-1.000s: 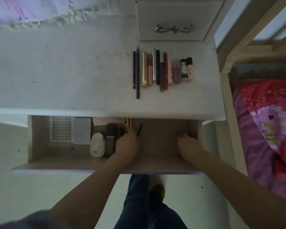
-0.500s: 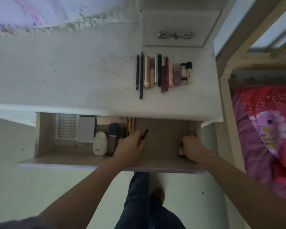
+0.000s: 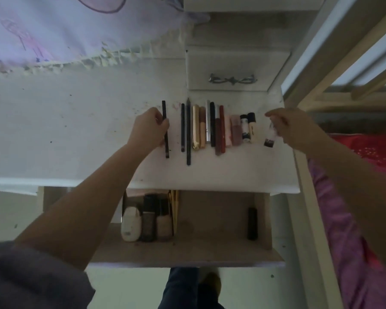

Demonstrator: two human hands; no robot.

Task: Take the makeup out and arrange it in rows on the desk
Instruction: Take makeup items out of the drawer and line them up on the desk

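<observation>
White counter (image 3: 76, 130) above an open drawer (image 3: 210, 253). Placing step: the left hand (image 3: 148, 130) pinches a thin black pencil (image 3: 165, 139) at the row of makeup (image 3: 210, 128)'s left end; the right hand (image 3: 292, 128) grips a small tube (image 3: 270, 136) at its right end. Both long axes run front to back, matching the row. Judged next: set each down parallel and close. More items lie in the drawer.

Purple cloth (image 3: 54, 30) at back-left, small drawer w/ metal handle (image 3: 232, 79), red-pink bedding (image 3: 370, 157), maybe floral.
</observation>
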